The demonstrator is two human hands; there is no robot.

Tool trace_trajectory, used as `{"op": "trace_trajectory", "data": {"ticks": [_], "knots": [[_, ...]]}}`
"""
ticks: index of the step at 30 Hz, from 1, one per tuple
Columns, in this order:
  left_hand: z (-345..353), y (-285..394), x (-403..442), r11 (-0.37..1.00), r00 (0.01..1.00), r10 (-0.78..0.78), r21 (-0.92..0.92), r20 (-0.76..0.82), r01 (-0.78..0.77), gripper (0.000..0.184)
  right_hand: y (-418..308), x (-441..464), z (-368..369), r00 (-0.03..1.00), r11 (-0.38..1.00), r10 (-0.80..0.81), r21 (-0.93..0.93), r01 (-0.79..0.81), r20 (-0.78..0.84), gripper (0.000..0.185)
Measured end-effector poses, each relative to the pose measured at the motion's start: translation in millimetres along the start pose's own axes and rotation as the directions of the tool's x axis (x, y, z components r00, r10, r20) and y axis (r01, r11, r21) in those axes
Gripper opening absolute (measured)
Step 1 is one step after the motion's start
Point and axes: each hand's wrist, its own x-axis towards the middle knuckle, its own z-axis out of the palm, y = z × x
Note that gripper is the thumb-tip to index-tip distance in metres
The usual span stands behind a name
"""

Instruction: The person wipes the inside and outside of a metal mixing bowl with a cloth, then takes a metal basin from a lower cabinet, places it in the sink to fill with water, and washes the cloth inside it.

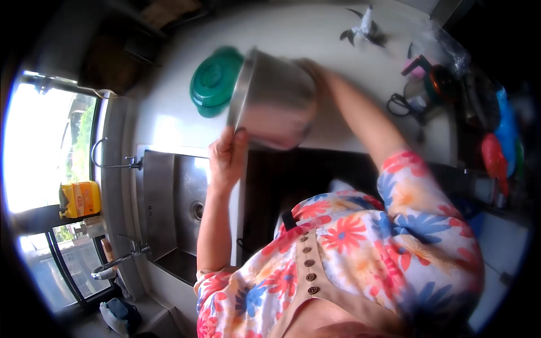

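While my two hands steady a metal pot (279, 101), the view reads from left to right as follows. At the far left is a bright window (48, 141), with a yellow container (80, 199) beside it. Next come a curved faucet (114, 165) and a stainless sink (189, 197), whose drain is visible. Beyond the sink, on the pale surface (183, 127), sits a green lidded vessel (213, 81), partly hidden by the pot's rim. My left grip (228, 149) is closed at the near end of that rim, fingers and thumb pinching its edge. The pot itself is tilted onto its side, its mouth facing left toward the green vessel and its base facing right; whether it touches the surface I cannot tell. My right grip (309, 66) lies against the far side of the pot, toward the base; its fingers are blurred and partly hidden, so I cannot tell how far they are spread. Farther right, well apart from the pot, are a white object with dark, leaf-like parts (364, 28), a looped black cord (399, 105) and an orange-and-black item (439, 81). At the right margin appear a red item (494, 158) and, just beside it, a blue one (506, 129).
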Motion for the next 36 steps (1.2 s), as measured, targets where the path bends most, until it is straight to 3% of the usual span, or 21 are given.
{"op": "trace_trajectory", "data": {"ticks": [5,8,11,12,13,14,15,19,20,21,22,23,24,25,27,30,31,33,34,35,36], "knots": [[-15,22,14,0.983,0.995,-0.027,0.182,0.1,0.008,0.011,-12,7,-2,0.986,0.986,-0.165,0.006,0.165,0.01,0.024],[2,10,31,0.99,0.995,-0.073,0.118,-0.065,0.081,0.019,-17,13,4,0.906,0.884,-0.419,-0.202,0.421,0.055,0.025],[12,11,45,0.99,0.975,-0.055,0.113,-0.215,0.081,0.025,-20,-2,23,0.785,0.645,-0.62,-0.557,0.523,0.019,0.032],[13,8,50,0.99,0.975,-0.063,0.112,-0.211,0.088,0.026,-3,12,30,0.62,0.472,-0.784,-0.633,0.614,0.017,0.03],[16,12,52,0.98,0.973,-0.069,0.167,-0.22,0.107,0.027,-18,-60,64,0.615,0.394,-0.788,-0.792,0.467,-0.03,0.026],[19,20,57,0.968,0.97,-0.068,0.22,-0.233,0.121,0.027,-9,-69,70,0.328,0.064,-0.927,-0.786,0.616,0.181,0.028],[23,26,61,0.953,0.966,-0.063,0.273,-0.249,0.132,0.028,0,-74,77,0.171,-0.197,-0.934,-0.85,0.49,0.315,0.038],[30,25,64,0.938,0.96,-0.074,0.308,-0.269,0.159,0.034,-1,-79,75,0.198,-0.254,-0.907,-0.858,0.446,0.371,0.037],[31,23,62,0.946,0.962,-0.052,0.296,-0.267,0.133,0.033,-16,-77,69,0.336,-0.074,-0.897,-0.849,0.522,0.285,0.025],[32,22,59,0.95,0.963,-0.042,0.289,-0.266,0.121,0.032,-33,-65,62,0.684,0.323,-0.726,-0.846,0.425,0.067,0.028],[32,22,54,0.954,0.963,-0.028,0.281,-0.266,0.105,0.032,-41,-33,38,0.659,0.355,-0.735,-0.737,0.575,0.16,0.035],[32,23,50,0.958,0.964,-0.007,0.274,-0.266,0.083,0.031,-31,14,11,0.753,0.64,-0.616,-0.412,0.649,0.23,0.033],[34,17,46,0.964,0.957,0.056,0.265,-0.285,0.022,0.029,-31,24,3,0.931,0.903,-0.352,-0.229,0.364,0.094,0.031],[35,15,45,0.966,0.958,0.055,0.256,-0.282,0.02,0.029,-32,34,0,0.977,0.973,-0.17,-0.134,0.187,0.125,0.029],[32,13,41,0.968,0.961,0.048,0.25,-0.274,0.022,0.03,-22,32,-7,0.953,0.936,-0.292,-0.18,0.302,0.082,0.029],[24,17,49,0.966,0.955,0.063,0.258,-0.291,0.015,0.032,-30,29,7,0.883,0.716,-0.469,-0.585,0.381,0.001,0.03],[24,19,51,0.97,0.954,0.049,0.244,-0.296,0.026,0.032,-29,16,24,0.724,0.501,-0.69,-0.722,0.477,-0.001,0.031],[28,21,57,0.933,0.958,0.063,0.358,-0.281,0.044,0.031,-37,-58,67,0.745,0.473,-0.667,-0.789,0.391,-0.031,0.031],[32,23,62,0.916,0.957,0.072,0.398,-0.281,0.048,0.031,-24,-68,79,0.479,0.235,-0.877,-0.837,0.495,0.037,0.028],[36,25,68,0.898,0.956,0.084,0.436,-0.283,0.05,0.031,-22,-80,84,0.268,-0.055,-0.939,-0.865,0.499,0.214,0.03],[39,24,69,0.929,0.945,0.08,0.368,-0.317,0.045,0.034,-19,-96,92,0.268,-0.175,-0.914,-0.893,0.414,0.304,0.042]]}}
